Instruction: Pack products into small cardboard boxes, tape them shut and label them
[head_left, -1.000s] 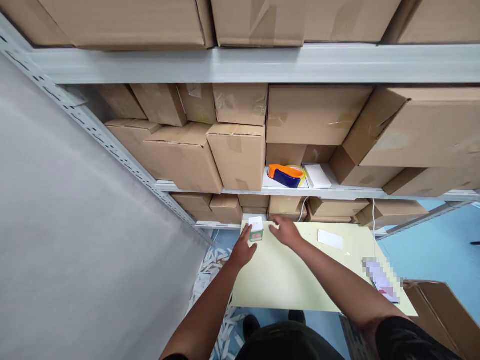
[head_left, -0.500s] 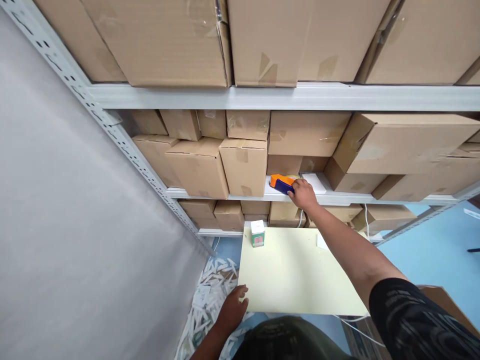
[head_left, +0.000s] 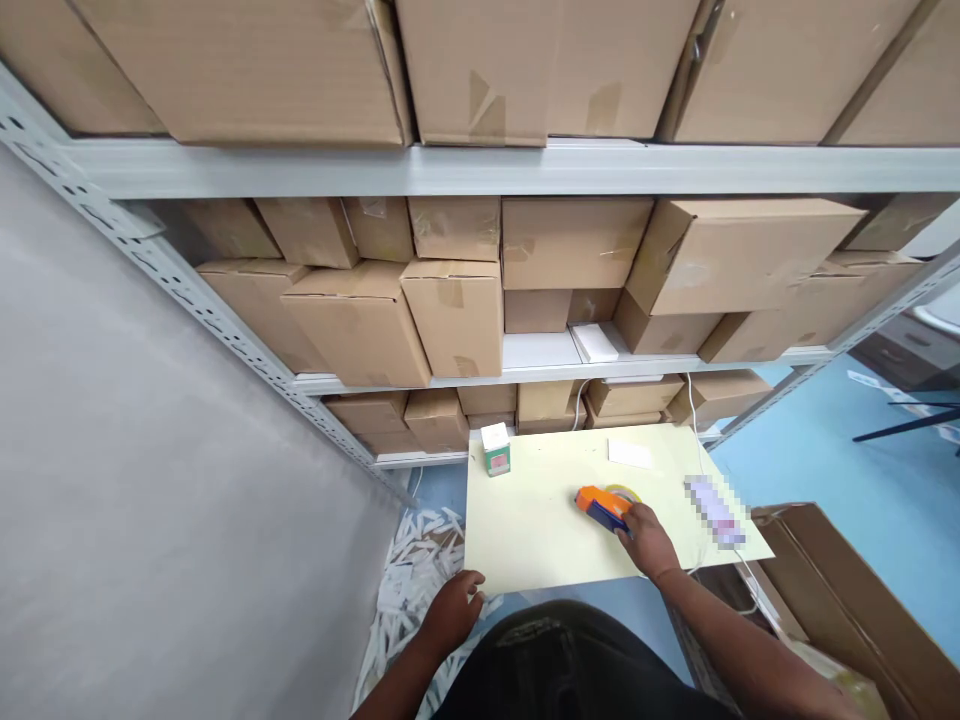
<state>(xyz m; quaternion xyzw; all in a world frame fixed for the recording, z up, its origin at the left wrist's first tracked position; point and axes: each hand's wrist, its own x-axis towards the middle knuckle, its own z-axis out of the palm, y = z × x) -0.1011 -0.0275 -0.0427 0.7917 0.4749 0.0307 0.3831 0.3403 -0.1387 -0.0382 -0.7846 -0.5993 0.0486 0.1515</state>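
An orange and dark-blue tape dispenser (head_left: 602, 507) with a yellow-edged roll is over the middle of the pale yellow table (head_left: 540, 545). My right hand (head_left: 646, 540) is closed around its near end, and the palm side is hidden. At the table's front left corner, my left hand (head_left: 454, 606) holds nothing. Its fingers are loosely bent and apart. A small white and green box (head_left: 496, 450) stands at the far left of the tabletop. Farther right lies a white card (head_left: 629, 454).
Cardboard boxes (head_left: 451, 320) fill the metal shelving ahead, with a white stack (head_left: 594, 343) among them. White paper strips (head_left: 420, 575) cover the floor at left. A blurred-out item (head_left: 716, 512) and a cable are on the table's right. An open carton (head_left: 847, 600) stands beyond.
My right hand has brought the tape dispenser from the middle shelf down and toward me over the table. My left hand stays by the corner. The view has shifted right.
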